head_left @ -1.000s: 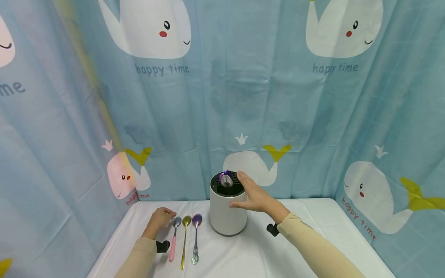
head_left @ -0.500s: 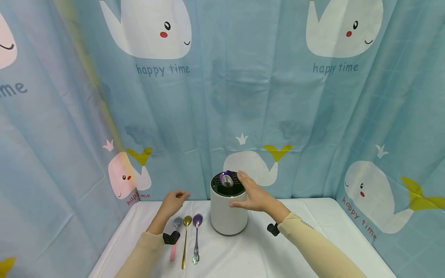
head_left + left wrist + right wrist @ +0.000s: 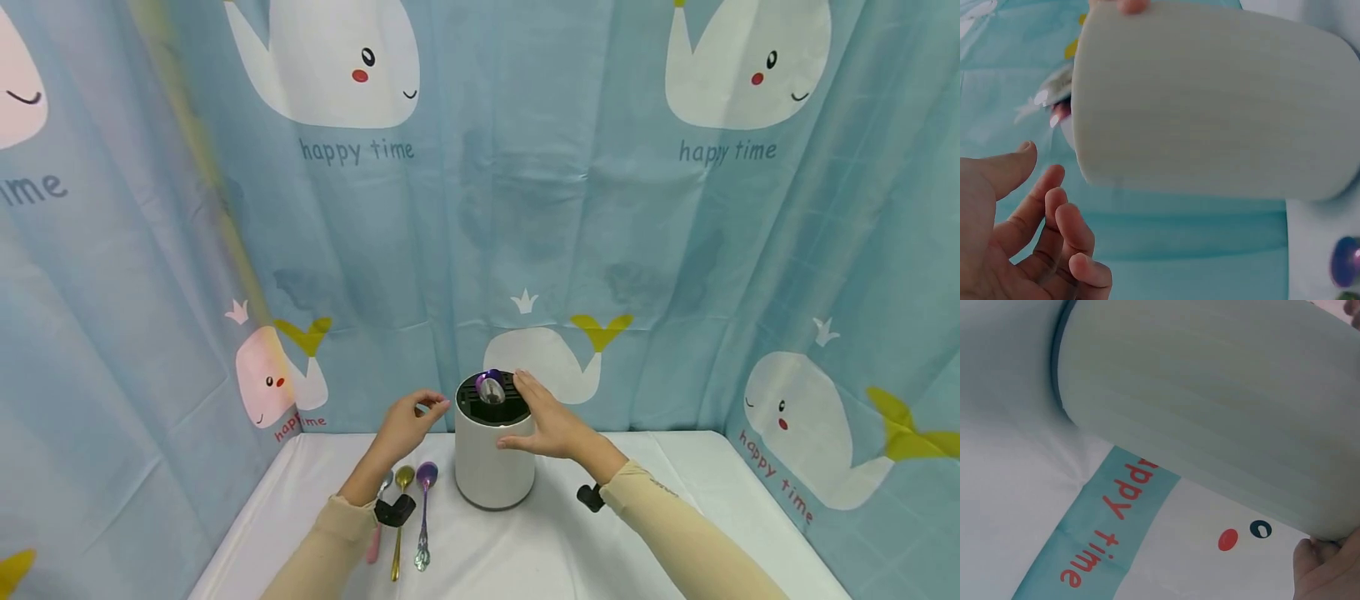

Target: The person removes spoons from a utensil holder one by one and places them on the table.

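Head view: a smooth white cylinder, topped in slatted black, stands on creased cloth, shiny spoon heads poking out. The right hand lies spread against it; the left hand, thumb off its loosely bent fingers, hovers beside the rim. Nearby lie a purple spoon, a gold spoon and, partly behind the left wrist, a pink-handled spoon.

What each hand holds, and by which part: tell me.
The right hand holds the white container by its upper side, at the rim; the left hand holds nothing.
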`<state>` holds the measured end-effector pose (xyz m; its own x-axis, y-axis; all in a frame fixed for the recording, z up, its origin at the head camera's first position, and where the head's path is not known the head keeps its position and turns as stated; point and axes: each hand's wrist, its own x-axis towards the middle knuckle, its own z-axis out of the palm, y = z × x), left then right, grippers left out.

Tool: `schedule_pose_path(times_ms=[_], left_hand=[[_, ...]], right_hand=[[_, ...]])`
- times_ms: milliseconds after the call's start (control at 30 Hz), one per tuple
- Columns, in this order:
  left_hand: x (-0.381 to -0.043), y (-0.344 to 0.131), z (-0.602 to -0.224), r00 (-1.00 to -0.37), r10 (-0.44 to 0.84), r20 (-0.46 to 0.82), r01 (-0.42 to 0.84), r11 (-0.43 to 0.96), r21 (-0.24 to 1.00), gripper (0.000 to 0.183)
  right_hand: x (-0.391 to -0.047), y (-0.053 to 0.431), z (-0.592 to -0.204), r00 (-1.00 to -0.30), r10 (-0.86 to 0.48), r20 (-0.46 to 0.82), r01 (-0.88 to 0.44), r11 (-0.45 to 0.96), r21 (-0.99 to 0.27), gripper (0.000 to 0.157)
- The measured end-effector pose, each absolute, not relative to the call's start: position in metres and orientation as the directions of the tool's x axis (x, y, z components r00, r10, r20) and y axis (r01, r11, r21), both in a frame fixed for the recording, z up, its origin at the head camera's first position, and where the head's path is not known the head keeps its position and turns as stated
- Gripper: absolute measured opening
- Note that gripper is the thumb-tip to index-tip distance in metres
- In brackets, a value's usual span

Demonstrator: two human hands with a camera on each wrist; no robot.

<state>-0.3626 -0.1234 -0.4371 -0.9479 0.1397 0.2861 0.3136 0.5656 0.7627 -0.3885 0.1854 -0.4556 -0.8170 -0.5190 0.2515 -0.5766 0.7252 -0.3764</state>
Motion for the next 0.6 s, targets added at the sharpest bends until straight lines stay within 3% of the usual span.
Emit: schedule_pose_path(times_ms=[300,600], left_hand=[[-0.365,-0.091,-0.427,-0.924,0.149,0.353,0.378,0.503,0.777,0.018],[-0.368,-0.072,-0.431,-0.897,0.159,0.412,0.435,0.483,0.76,0.025]], right_hand=[[-0.387,0.186,-0.455,-0.821,-0.514,0.247,-0.57,0.73,-0.376,0.128],[-0.385,0.185,-0.455,-0.825,-0.51,0.242,-0.565,0.737,-0.371,0.128]])
